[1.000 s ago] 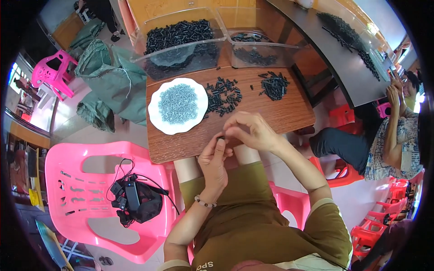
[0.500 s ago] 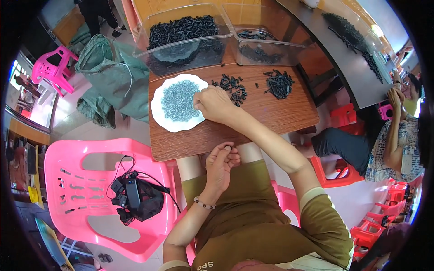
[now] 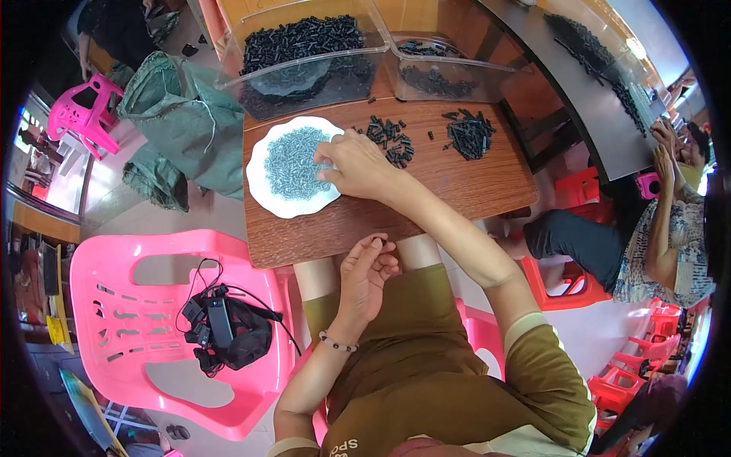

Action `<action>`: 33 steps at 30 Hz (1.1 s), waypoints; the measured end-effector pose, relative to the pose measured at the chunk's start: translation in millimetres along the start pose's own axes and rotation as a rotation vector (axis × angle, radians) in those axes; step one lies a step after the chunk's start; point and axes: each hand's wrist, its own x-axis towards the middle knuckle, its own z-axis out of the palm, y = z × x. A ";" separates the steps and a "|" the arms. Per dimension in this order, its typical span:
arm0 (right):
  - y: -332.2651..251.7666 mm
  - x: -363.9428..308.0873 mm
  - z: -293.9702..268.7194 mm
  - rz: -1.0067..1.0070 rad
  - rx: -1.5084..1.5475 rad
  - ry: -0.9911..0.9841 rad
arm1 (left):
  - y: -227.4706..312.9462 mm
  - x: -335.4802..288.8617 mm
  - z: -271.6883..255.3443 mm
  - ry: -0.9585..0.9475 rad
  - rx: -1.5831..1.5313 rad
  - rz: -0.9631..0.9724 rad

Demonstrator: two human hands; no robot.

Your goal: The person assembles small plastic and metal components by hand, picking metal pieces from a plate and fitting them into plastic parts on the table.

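My right hand (image 3: 354,164) reaches over the right side of a white scalloped plate (image 3: 256,185) heaped with small silvery metal pieces that look like screws (image 3: 295,164). Its thumb and fingertips are apart at the heap, and nothing shows between them. Below the table's front edge, my left hand (image 3: 367,276) is raised in a pinch, a small black piece (image 3: 381,240) between thumb and fingertips. Just right of the plate lies a loose pile of short black tubular pieces (image 3: 390,141). Farther right is a denser pile of longer black pieces (image 3: 470,135).
At the table's (image 3: 457,198) far edge stand a clear bin (image 3: 304,68) full of black pieces and a second clear bin (image 3: 449,72) holding fewer. A pink chair (image 3: 152,251) with cables and a black pouch is at left, near green sacks (image 3: 183,114). Another person (image 3: 655,251) sits right.
My right hand's fingertips have spread apart and shifted slightly left over the heap. My left hand keeps its pinch, almost unmoved. The view has shifted a little.
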 end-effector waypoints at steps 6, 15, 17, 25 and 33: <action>2.7 5.6 10.0 -0.019 -0.015 -0.041 | 5.4 -1.7 3.4 -0.008 -0.012 0.025; -7.1 0.6 -27.0 -0.040 0.459 0.111 | 16.7 2.1 4.5 0.045 0.180 0.284; -11.4 -4.4 -39.9 0.026 0.561 0.023 | 18.3 3.7 4.4 0.035 0.258 0.329; -31.6 -65.1 -84.1 -0.076 0.570 -0.070 | 25.7 -4.0 18.5 0.092 0.649 0.472; -31.4 -122.5 -95.0 -0.007 0.426 0.059 | 6.1 -0.6 26.4 0.055 -0.084 -0.005</action>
